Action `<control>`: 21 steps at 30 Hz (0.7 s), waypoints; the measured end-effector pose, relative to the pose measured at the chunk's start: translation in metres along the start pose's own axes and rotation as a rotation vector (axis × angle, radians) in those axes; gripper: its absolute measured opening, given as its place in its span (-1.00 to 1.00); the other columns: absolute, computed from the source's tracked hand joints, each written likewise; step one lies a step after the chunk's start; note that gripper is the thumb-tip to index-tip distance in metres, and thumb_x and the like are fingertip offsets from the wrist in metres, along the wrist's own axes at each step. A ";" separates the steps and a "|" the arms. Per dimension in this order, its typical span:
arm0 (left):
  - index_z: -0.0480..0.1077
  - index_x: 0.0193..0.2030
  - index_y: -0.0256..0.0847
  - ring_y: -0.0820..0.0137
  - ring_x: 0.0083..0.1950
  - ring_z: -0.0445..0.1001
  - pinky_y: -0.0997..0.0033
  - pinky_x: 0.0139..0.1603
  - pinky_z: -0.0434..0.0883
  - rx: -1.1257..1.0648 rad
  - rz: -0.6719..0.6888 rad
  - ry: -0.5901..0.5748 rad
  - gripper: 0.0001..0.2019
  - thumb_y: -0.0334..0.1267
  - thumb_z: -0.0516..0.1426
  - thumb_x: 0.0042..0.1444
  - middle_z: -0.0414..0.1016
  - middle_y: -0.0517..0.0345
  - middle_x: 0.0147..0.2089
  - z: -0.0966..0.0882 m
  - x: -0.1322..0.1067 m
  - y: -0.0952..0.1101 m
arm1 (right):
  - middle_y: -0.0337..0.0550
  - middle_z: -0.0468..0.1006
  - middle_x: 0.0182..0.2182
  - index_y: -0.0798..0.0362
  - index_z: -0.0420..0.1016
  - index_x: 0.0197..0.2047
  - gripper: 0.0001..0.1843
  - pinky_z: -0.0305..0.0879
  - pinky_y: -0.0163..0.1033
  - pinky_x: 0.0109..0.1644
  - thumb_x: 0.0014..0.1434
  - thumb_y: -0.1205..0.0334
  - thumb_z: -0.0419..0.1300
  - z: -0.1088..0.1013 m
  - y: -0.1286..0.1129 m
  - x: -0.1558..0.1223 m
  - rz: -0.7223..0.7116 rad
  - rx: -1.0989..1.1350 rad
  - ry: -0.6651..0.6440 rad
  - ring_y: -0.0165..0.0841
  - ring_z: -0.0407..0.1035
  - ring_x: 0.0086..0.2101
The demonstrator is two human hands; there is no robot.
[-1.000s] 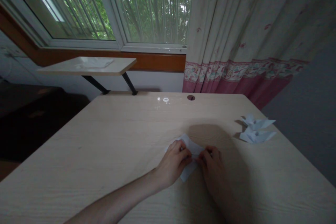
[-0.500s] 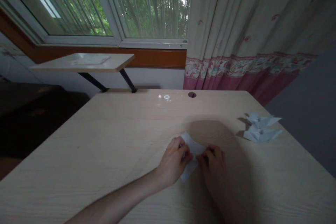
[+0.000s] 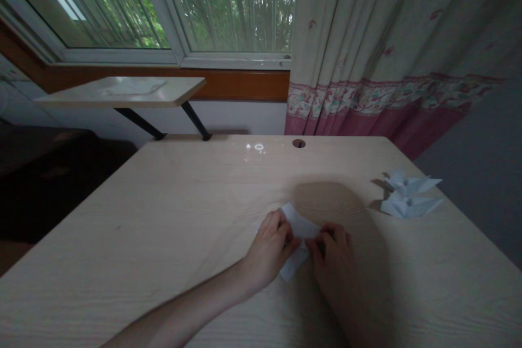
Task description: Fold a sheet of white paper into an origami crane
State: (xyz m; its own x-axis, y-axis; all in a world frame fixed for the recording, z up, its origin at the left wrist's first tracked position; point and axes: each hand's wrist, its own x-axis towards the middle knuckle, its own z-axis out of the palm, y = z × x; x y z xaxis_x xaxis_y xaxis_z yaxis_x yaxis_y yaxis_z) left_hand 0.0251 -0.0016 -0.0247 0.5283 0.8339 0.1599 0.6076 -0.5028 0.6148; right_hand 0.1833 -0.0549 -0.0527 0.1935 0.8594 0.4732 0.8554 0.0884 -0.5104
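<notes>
Between my hands a small piece of folded white paper (image 3: 300,224) lies on the wooden desk (image 3: 196,190). My left hand (image 3: 272,247) is closed on its left side, thumb and fingers pressing near the paper's middle. On the right edge, my right hand (image 3: 332,250) pinches the paper, its fingertips close to the left thumb. Parts of the paper are hidden under the fingers. Two folded white paper figures with pointed wings, like origami cranes (image 3: 411,206), sit together near the desk's right edge.
A raised shelf (image 3: 183,92) on black brackets (image 3: 196,120) stands at the back left with flat white paper (image 3: 134,87) on it. A round cable hole (image 3: 299,143) is near the back edge. Behind are a window and a flowered curtain (image 3: 338,54).
The camera view has shifted slightly. Both hands keep their hold on the paper, with hardly any movement of the fingers.
</notes>
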 end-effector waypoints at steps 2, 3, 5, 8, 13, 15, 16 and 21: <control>0.36 -0.37 -0.29 0.24 -0.10 0.29 0.24 -0.12 0.39 0.031 -0.001 -0.009 -0.88 -0.33 0.18 0.16 0.30 0.03 -0.19 0.001 0.000 0.000 | 0.05 0.42 -0.26 -0.05 0.42 -0.44 -0.75 0.33 0.01 -0.21 0.25 0.18 0.04 -0.001 -0.002 0.001 0.008 -0.020 -0.012 -0.09 0.31 -0.23; 0.36 -0.37 -0.29 0.24 -0.10 0.29 0.22 -0.12 0.39 0.047 -0.004 -0.015 -0.88 -0.33 0.19 0.16 0.30 0.02 -0.18 0.002 0.001 0.000 | 0.06 0.42 -0.25 -0.04 0.42 -0.45 -0.76 0.33 0.01 -0.21 0.24 0.20 0.04 -0.001 -0.003 0.001 0.021 -0.038 -0.025 -0.09 0.30 -0.23; 0.37 -0.36 -0.29 0.22 -0.10 0.28 0.20 -0.12 0.39 0.077 -0.014 -0.031 -0.88 -0.32 0.19 0.16 0.30 0.01 -0.18 0.002 0.001 0.001 | 0.06 0.42 -0.24 -0.01 0.42 -0.44 -0.78 0.33 -0.01 -0.19 0.22 0.24 0.05 -0.003 -0.005 0.001 0.044 -0.073 -0.063 -0.10 0.30 -0.23; 0.37 -0.34 -0.29 0.21 -0.09 0.28 0.19 -0.11 0.38 0.099 -0.027 -0.046 -0.90 -0.33 0.20 0.16 0.30 0.01 -0.17 0.003 0.002 0.002 | 0.05 0.43 -0.23 0.02 0.42 -0.43 -0.81 0.33 -0.04 -0.18 0.20 0.26 0.05 -0.005 -0.008 0.003 0.057 -0.117 -0.113 -0.13 0.29 -0.23; 0.36 -0.36 -0.27 0.25 -0.11 0.29 0.27 -0.14 0.38 0.002 -0.036 -0.043 -0.89 -0.34 0.19 0.16 0.29 0.04 -0.17 0.004 0.002 0.000 | 0.06 0.42 -0.22 0.02 0.42 -0.42 -0.80 0.31 -0.06 -0.18 0.19 0.30 0.04 -0.006 -0.012 0.004 0.061 -0.166 -0.125 -0.11 0.29 -0.19; 0.35 -0.37 -0.26 0.29 -0.12 0.29 0.32 -0.16 0.38 -0.077 -0.034 -0.028 -0.88 -0.33 0.19 0.16 0.27 0.07 -0.18 0.004 0.001 -0.003 | 0.06 0.41 -0.21 0.03 0.43 -0.41 -0.81 0.29 -0.06 -0.18 0.20 0.30 0.04 -0.007 -0.015 0.004 0.078 -0.198 -0.120 -0.10 0.29 -0.17; 0.34 -0.37 -0.26 0.30 -0.12 0.29 0.34 -0.17 0.37 -0.107 -0.035 -0.015 -0.88 -0.33 0.19 0.16 0.26 0.08 -0.18 0.005 0.001 -0.004 | 0.06 0.41 -0.19 0.03 0.43 -0.41 -0.81 0.28 -0.05 -0.17 0.20 0.28 0.05 -0.007 -0.016 0.004 0.098 -0.223 -0.119 -0.08 0.29 -0.15; 0.34 -0.41 -0.25 0.23 -0.06 0.26 0.25 -0.10 0.30 -0.023 -0.052 0.039 -0.80 -0.24 0.26 0.09 0.26 0.07 -0.14 0.001 0.000 -0.007 | 0.04 0.40 -0.15 0.02 0.41 -0.41 -0.84 0.23 0.00 -0.13 0.18 0.19 0.10 -0.009 -0.014 0.003 0.172 -0.284 -0.127 -0.05 0.30 -0.12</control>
State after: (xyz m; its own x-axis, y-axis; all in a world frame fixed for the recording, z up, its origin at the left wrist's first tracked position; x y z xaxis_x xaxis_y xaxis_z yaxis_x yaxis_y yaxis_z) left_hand 0.0219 0.0019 -0.0300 0.4727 0.8671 0.1573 0.6194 -0.4539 0.6405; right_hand 0.1761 -0.0585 -0.0375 0.3006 0.9068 0.2954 0.9183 -0.1916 -0.3464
